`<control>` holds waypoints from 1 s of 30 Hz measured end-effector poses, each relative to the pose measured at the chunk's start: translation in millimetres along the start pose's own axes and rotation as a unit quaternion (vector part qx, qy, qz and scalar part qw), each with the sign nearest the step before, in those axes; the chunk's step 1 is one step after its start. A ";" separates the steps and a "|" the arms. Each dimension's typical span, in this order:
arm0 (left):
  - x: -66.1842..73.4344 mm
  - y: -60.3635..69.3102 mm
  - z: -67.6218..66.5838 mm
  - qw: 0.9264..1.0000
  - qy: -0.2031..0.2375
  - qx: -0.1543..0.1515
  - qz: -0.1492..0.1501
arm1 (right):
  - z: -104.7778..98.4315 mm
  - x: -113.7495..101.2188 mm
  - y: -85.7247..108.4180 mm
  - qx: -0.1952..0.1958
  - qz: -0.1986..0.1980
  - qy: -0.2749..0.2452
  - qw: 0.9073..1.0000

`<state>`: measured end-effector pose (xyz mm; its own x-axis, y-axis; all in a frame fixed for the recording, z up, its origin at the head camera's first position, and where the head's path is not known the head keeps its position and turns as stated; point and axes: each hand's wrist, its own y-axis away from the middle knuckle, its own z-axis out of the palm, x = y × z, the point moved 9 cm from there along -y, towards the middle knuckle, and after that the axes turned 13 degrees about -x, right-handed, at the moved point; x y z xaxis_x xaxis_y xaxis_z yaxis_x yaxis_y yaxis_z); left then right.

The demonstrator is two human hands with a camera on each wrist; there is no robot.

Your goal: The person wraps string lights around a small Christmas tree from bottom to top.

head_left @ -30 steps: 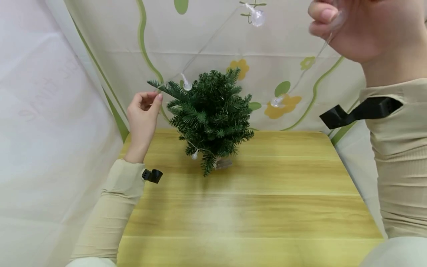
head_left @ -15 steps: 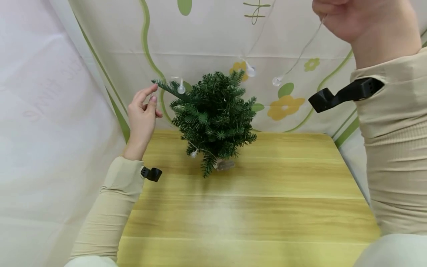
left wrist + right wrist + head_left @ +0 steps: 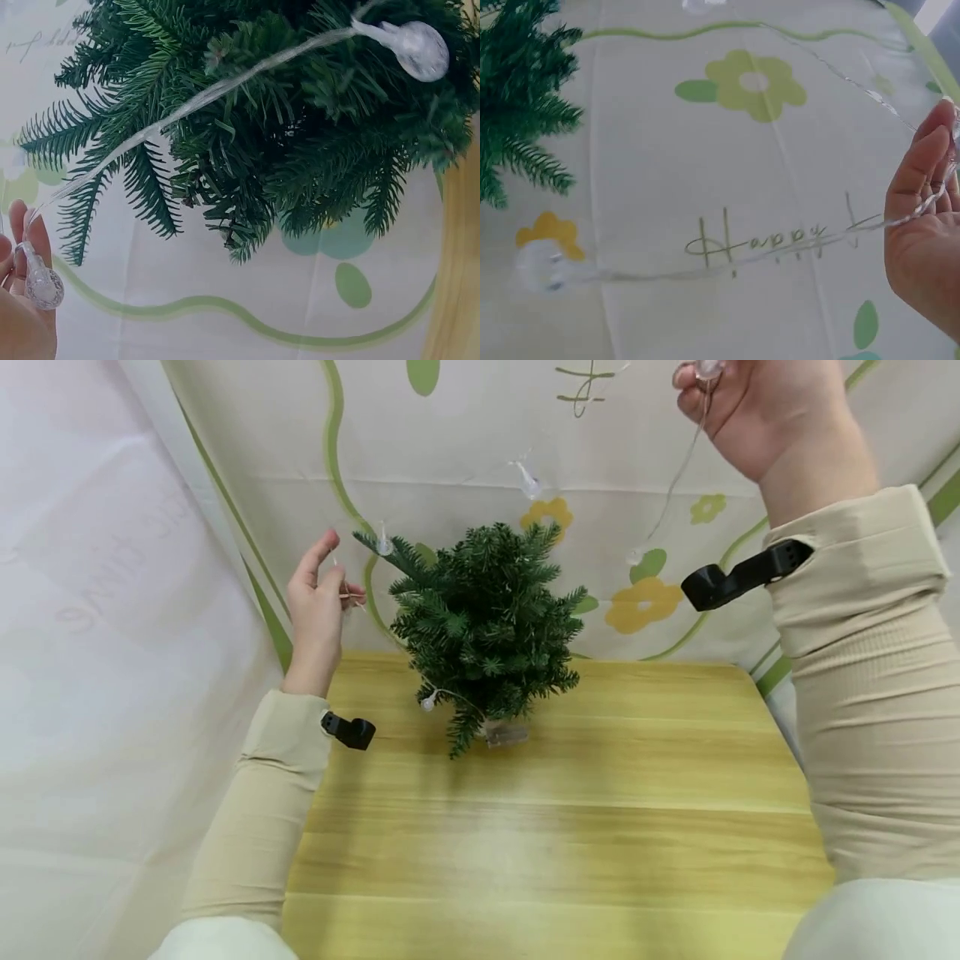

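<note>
A small green artificial Christmas tree [image 3: 487,627] stands at the table's back. Clear string lights hang across it, with one bulb [image 3: 428,702] low on its front left and another bulb [image 3: 384,545] by the upper left branch. Left of that branch, my left hand [image 3: 315,610] holds the wire between thumb and fingers, index finger raised; a bulb [image 3: 43,286] hangs at its fingers in the left wrist view. My right hand [image 3: 776,422], raised at the upper right, grips the string by a bulb [image 3: 709,368]. A loose bulb [image 3: 529,483] hangs between the hands, blurred in the right wrist view.
A small clear box [image 3: 507,736] lies at the tree's foot on the wooden table [image 3: 555,852]. Behind it hangs a pale cloth [image 3: 465,435] printed with flowers and vines. Another white cloth [image 3: 112,693] stands along the left side.
My left hand has left the branch tip, its index finger lifting, and the wire now passes down its fingers. The bulb by the branch shifted left. My right hand moved left.
</note>
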<state>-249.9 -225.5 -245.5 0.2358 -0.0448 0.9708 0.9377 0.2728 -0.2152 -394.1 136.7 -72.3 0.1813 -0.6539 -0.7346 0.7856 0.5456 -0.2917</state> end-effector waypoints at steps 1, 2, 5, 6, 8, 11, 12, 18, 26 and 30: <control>-0.1 -1.7 -0.1 1.000 0.001 0.000 -0.002 | -1.6 3.6 1.5 0.001 0.006 0.001 1.000; -0.4 -3.5 -0.3 1.000 -0.002 0.001 -0.005 | -1.2 6.5 2.8 -0.004 0.008 0.015 1.000; -2.1 -9.8 -2.7 1.000 -0.014 0.006 -0.019 | 2.1 14.7 4.6 -0.036 0.010 0.078 0.996; -3.1 -12.2 -3.8 0.999 -0.021 0.008 -0.025 | 3.2 17.2 4.6 -0.045 0.009 0.096 0.994; -4.7 -16.7 -5.6 0.998 -0.041 0.012 -0.034 | 4.0 21.1 4.1 -0.057 0.005 0.130 0.990; -6.7 -22.4 -6.9 0.996 -0.075 0.010 -0.043 | 3.2 27.8 2.6 -0.060 0.007 0.158 0.986; -7.5 -24.0 -6.8 0.995 -0.088 0.007 -0.044 | 2.9 30.1 2.1 -0.063 0.006 0.162 0.985; -9.8 -32.1 -4.9 0.990 -0.136 -0.003 -0.044 | 0.2 42.8 0.0 -0.080 0.002 0.135 0.988; -12.2 -46.1 0.3 0.976 -0.208 -0.019 -0.068 | -6.5 57.2 -6.0 -0.081 0.001 0.085 0.993; -13.2 -52.5 1.0 0.969 -0.237 -0.010 -0.069 | -12.5 64.4 -8.0 -0.088 0.001 0.053 0.995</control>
<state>-302.4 -238.3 -246.9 -0.0324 0.3678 0.9294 0.9577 0.2775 -0.0765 -396.1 96.8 -124.9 0.1135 -0.5988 -0.7929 0.6679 0.6367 -0.3853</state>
